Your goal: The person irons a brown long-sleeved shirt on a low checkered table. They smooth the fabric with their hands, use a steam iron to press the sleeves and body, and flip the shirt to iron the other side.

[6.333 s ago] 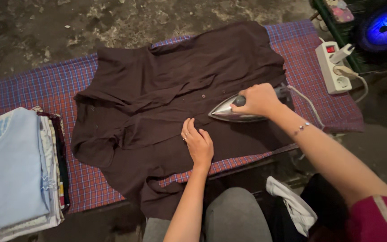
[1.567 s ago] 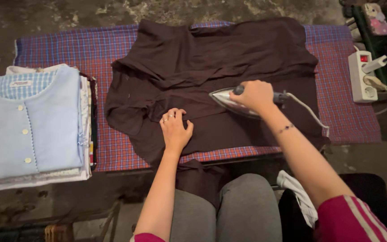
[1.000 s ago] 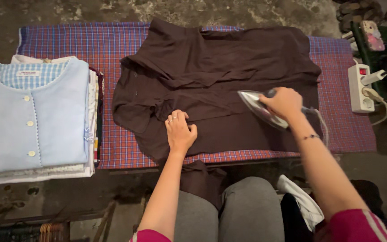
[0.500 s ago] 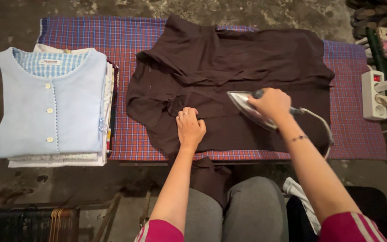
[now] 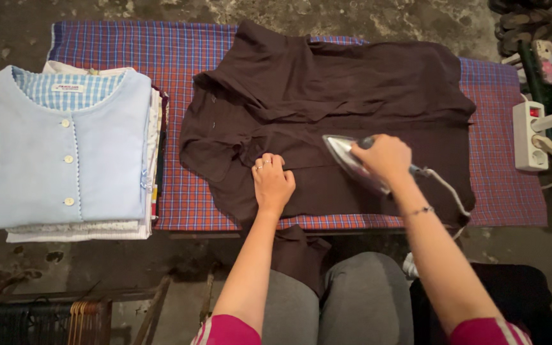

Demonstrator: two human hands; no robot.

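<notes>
My right hand [image 5: 383,158] has its fingers [image 5: 370,151] clenched round the handle of the iron [image 5: 347,161], whose shiny soleplate lies flat on the brown shirt [image 5: 327,102] with its pointed nose aimed toward 10 o'clock and its long axis running from there back to 4 o'clock, where the white cord [image 5: 450,195] trails off. My left hand [image 5: 272,181] sits at 9 o'clock from the iron, near but apart from it, fingers curled and pressing a fold of the shirt down against the desk; it grasps nothing I can make out beyond the cloth under it. So the iron's nose points just above my left hand, and the right hand is the one on the iron. The shirt spreads across the checked red-and-blue cloth [image 5: 129,51] covering the desk, its hem hanging over the near edge. Farther out, a stack of folded clothes [image 5: 71,153] lies at 9 o'clock, and a white power strip [image 5: 527,137] at 3 o'clock.
</notes>
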